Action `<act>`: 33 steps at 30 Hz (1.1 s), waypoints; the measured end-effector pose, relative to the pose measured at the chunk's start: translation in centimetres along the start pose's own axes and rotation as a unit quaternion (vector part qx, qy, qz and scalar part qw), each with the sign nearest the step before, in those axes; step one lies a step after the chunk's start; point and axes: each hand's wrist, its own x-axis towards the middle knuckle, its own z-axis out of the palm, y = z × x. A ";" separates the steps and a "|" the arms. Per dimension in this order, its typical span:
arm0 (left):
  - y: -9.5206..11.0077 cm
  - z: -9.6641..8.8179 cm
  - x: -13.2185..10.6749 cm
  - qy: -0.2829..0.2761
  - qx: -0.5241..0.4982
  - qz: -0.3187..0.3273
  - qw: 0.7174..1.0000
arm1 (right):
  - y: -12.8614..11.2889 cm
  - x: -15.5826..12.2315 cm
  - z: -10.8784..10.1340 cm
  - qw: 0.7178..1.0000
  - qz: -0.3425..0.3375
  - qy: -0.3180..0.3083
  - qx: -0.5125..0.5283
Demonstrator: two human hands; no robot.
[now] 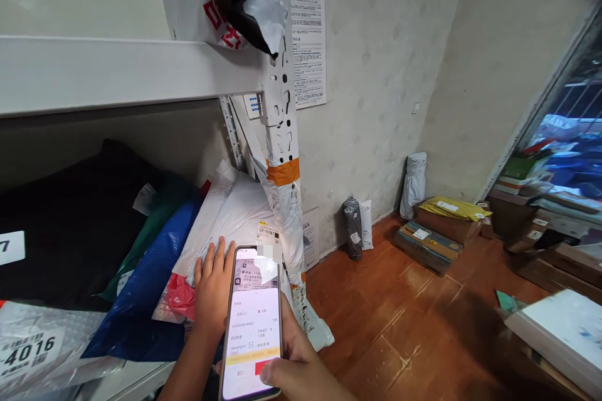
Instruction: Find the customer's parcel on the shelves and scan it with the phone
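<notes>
Evidently, the right grip (294, 354) wraps around the phone (251, 322), thumb (276, 374) at the red button (259, 366), screen (244, 341) tilted up for reading. Just left of the phone, the left grip (212, 291) lies spread on the white parcel (247, 200), probably to steady it. Beyond both grips, the parcel's label (268, 233) shows above the phone, while the blue parcel (148, 291) slumps to the left grip's left.

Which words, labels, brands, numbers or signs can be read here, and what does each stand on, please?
"-4016": sticker on the clear bubble-wrap parcel, lower left.
"7": white tag, cut off at the left edge.
"100": phone screen; the rest is too small.
Unreadable: red characters on the hanging white bag, partly folded away; wall notice and other parcel labels, too small or blurred.
</notes>
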 end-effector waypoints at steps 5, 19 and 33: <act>0.1 -0.2 0.0 0.000 -0.008 -0.005 1.000 | 0.6 -0.2 -0.3 1.000 0.001 0.016 0.009; 0.5 -0.2 0.0 0.014 0.032 -0.005 0.999 | 1.8 -1.0 -1.5 1.000 0.002 -0.006 0.012; 1.6 -1.7 -3.0 0.101 -0.216 0.006 0.971 | 2.0 -5.4 -4.2 0.991 -0.003 -0.008 0.134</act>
